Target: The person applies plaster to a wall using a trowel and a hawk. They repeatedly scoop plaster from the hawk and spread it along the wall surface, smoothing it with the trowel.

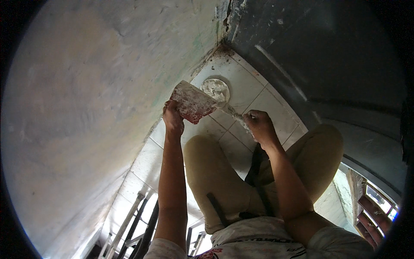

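Note:
My left hand [173, 117] is closed on the near left side of a flat, reddish board [192, 102] smeared with white paste, held tilted close to the wall. In my right hand [261, 127], the fingers wrap round the handle of a paste-covered putty knife [235, 114]. Its blade end meets the board's right corner, beside the tub. Below and just beyond them, a round tub of white paste [215, 90] stands on the floor; the board hides part of its left side.
A patchy plastered wall [90, 90] rises at left, and a dark panel [332, 56] at right. White floor tiles [241, 88] run between them, dirty in the far corner. My bent knees [211, 164] are below my hands. Metal legs [129, 220] stand at the lower left.

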`<state>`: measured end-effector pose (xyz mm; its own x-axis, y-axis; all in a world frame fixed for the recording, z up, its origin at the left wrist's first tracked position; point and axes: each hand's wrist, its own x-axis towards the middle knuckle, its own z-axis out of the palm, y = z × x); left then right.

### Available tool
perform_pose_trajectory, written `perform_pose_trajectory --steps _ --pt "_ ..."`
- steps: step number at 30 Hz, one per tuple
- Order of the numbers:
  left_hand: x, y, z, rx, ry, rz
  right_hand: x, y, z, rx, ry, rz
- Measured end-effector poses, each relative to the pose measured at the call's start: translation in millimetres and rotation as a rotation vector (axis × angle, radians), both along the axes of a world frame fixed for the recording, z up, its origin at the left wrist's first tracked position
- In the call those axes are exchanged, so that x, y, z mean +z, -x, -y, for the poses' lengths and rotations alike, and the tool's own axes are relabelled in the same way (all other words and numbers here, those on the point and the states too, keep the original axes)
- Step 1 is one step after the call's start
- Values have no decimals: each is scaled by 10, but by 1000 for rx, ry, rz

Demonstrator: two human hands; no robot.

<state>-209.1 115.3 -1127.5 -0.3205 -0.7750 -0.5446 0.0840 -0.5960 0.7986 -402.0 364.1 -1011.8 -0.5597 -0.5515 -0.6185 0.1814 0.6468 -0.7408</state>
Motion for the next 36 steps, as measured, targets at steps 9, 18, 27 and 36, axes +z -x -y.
perform_pose_trajectory --steps 9,18,27,36 --pt "-16 37 -169 -136 -89 -125 71 29 119 36 0 -49" --pt "-537 -124 -227 -405 243 95 -539 -196 292 -14 54 -333" --pt "208 -14 -436 -619 149 214 -719 140 694 -217 121 -38" --pt "546 151 -417 -902 1261 576 144 238 311 -262 161 -199"
